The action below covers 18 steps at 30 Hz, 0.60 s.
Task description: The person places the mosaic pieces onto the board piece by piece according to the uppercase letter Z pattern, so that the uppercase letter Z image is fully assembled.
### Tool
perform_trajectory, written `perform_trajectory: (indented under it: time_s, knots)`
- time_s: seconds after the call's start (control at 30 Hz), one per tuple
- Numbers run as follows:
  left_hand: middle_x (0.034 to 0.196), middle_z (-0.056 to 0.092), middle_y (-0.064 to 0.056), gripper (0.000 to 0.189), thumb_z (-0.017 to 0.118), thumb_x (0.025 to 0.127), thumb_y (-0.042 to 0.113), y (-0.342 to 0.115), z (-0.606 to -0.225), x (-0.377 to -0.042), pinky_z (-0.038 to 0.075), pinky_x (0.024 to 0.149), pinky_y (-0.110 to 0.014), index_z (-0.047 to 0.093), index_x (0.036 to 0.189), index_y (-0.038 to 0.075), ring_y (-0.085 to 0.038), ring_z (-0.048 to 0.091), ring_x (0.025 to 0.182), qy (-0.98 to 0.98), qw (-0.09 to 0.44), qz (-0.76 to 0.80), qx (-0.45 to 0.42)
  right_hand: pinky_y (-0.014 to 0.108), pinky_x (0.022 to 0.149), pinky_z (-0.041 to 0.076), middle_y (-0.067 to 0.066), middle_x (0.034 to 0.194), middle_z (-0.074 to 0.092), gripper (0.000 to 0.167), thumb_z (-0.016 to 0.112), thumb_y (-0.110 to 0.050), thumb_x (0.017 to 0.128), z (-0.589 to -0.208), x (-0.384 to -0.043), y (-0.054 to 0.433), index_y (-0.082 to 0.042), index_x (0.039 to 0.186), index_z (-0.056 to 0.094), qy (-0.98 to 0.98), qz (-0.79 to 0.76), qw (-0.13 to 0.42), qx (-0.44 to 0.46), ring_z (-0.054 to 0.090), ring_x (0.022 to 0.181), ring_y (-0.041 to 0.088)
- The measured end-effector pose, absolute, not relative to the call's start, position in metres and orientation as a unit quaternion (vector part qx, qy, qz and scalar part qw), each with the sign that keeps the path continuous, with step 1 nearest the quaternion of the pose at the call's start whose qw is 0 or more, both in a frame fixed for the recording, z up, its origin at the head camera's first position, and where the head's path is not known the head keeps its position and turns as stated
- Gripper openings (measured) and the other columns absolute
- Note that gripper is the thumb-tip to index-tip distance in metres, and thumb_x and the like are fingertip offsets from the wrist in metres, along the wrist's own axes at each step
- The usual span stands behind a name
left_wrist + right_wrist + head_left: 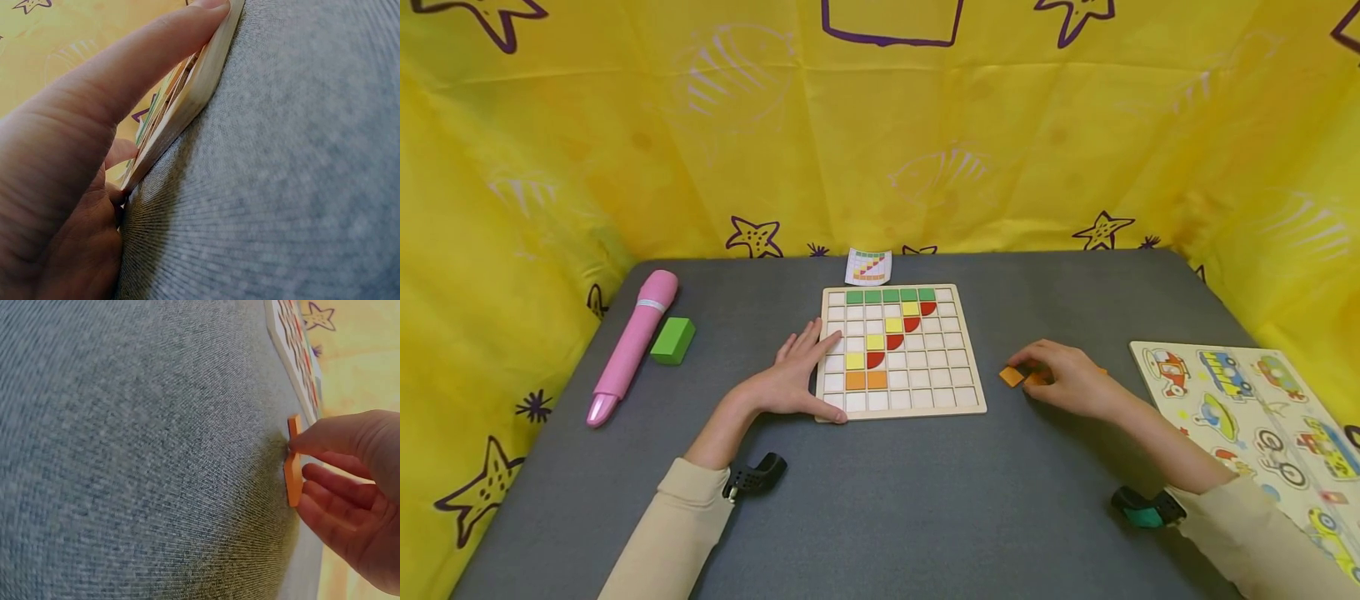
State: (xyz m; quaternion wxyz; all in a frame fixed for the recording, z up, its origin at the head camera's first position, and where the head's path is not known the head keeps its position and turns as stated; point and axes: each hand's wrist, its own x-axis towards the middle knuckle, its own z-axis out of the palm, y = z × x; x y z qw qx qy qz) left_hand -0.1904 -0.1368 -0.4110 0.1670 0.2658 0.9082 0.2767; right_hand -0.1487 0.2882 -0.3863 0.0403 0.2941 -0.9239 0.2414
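Note:
A wooden grid board [925, 379] lies on the table with a row of green square tiles at its far side. A diagonal of yellow squares and red quarter-round tiles runs below, then two orange squares near the front left. My left hand [793, 375] rests spread along the board's left side; its thumb touches the front left corner. To the right of the board, my right hand [1071, 379] pinches an orange tile [294, 481] low at the tabletop. Another orange tile [1011, 377] lies beside its fingertips. More orange shows partly hidden behind the hand.
Behind the board is a small pattern card [868, 267]. A pink microphone-shaped toy [636, 342] and a green block [673, 341] lie at the left. A wooden picture puzzle board [1247, 433] lies at the right under the forearm. Yellow cloth [880, 125] hangs behind the table.

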Motion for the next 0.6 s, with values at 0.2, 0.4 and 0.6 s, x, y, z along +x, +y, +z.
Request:
perform_trajectory:
  time_s: [0.2, 0.4, 0.6]
  knots:
    - [0.161, -0.010, -0.018, 0.124, 0.083, 0.066, 0.059, -0.1373, -0.4104, -0.1899, -0.006, 0.114, -0.052, 0.014, 0.157, 0.010, -0.031, -0.012, 0.147, 0.908, 0.169, 0.277, 0.265, 0.034, 0.071, 0.049, 0.006, 0.102, 0.066, 0.032, 0.077, 0.002, 0.076, -0.3883, -0.1515, 0.2870, -0.005, 0.106, 0.070, -0.924, 0.238, 0.044, 0.295, 0.059, 0.083, 0.018]
    - [0.161, -0.010, -0.018, 0.124, 0.083, 0.066, 0.059, -0.1371, -0.4096, -0.1895, -0.007, 0.114, -0.052, 0.014, 0.157, 0.011, -0.030, -0.012, 0.147, 0.907, 0.172, 0.279, 0.263, 0.036, 0.071, 0.048, 0.004, 0.095, 0.066, 0.023, 0.081, -0.005, 0.076, -0.3896, -0.1544, 0.2859, -0.007, 0.097, 0.072, -0.929, 0.220, 0.059, 0.292, 0.059, 0.081, 0.018]
    - [0.161, -0.009, -0.018, 0.124, 0.083, 0.066, 0.059, -0.1366, -0.4096, -0.1894, -0.006, 0.114, -0.052, 0.015, 0.157, 0.010, -0.031, -0.011, 0.148, 0.909, 0.167, 0.274, 0.265, 0.036, 0.071, 0.047, 0.002, 0.093, 0.066, 0.022, 0.083, -0.014, 0.077, -0.3896, -0.1572, 0.2824, -0.010, 0.096, 0.072, -0.933, 0.224, 0.053, 0.278, 0.059, 0.080, 0.017]
